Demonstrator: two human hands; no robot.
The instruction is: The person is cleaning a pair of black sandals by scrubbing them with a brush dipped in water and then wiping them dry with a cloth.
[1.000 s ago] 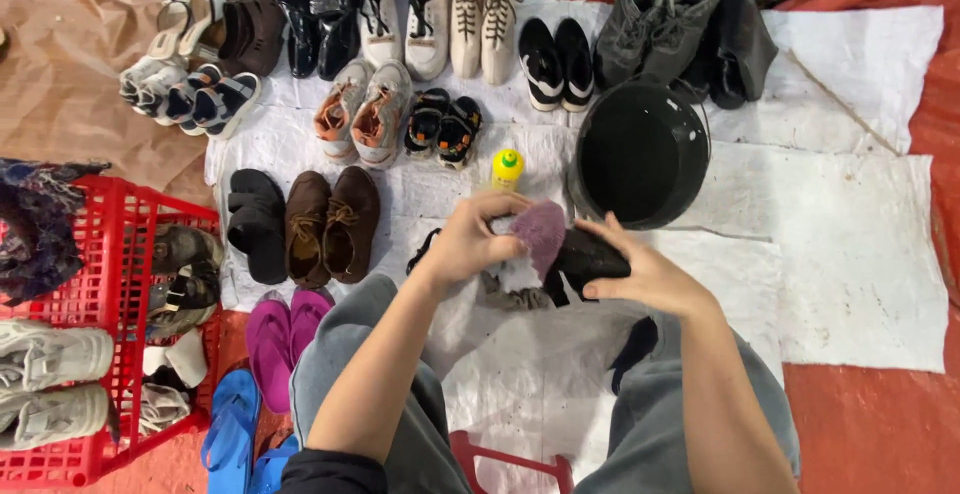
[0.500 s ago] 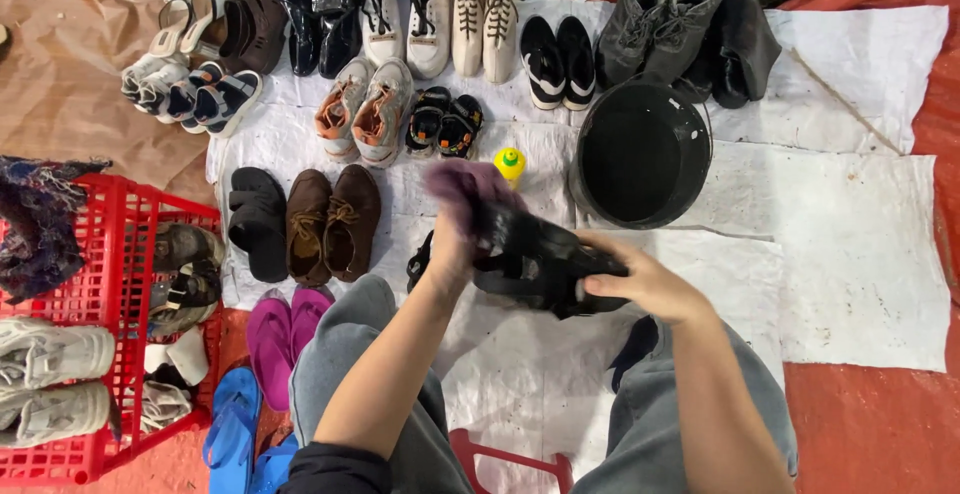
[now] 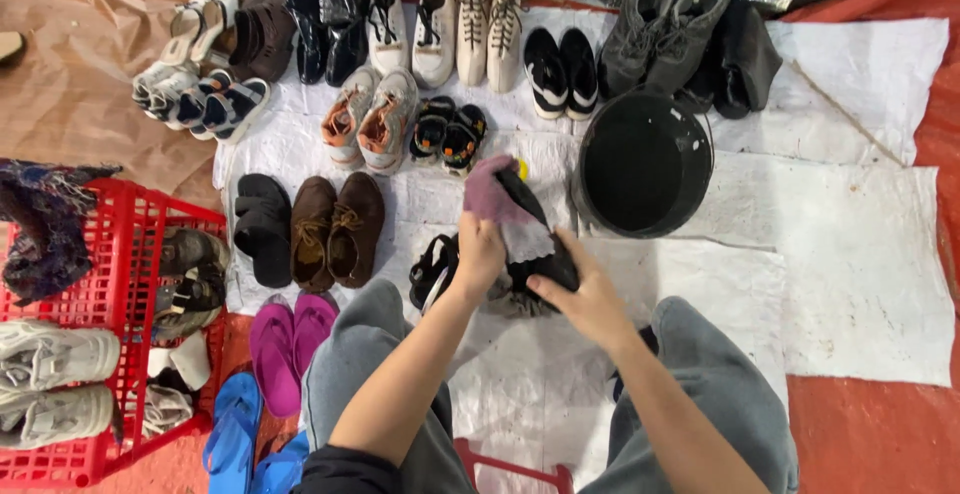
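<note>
- Left hand (image 3: 478,254) grips purple cloth (image 3: 490,192) against black shoe (image 3: 535,244).
- Right hand (image 3: 585,299) clasps shoe's side, above white sheet (image 3: 850,254).
- Black bucket (image 3: 642,164) just beside; bare sheet to the right.

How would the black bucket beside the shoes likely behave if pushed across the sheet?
The bucket stands upright on a broad round base, so it probably slides rather than tips. Its dark inside hides any contents, so its weight is uncertain. The wrinkled white sheet might bunch under it.

A black shoe (image 3: 535,244) is held tilted, toe toward twelve o'clock, with a mauve cloth (image 3: 487,194) draped at its eleven o'clock side.
</note>
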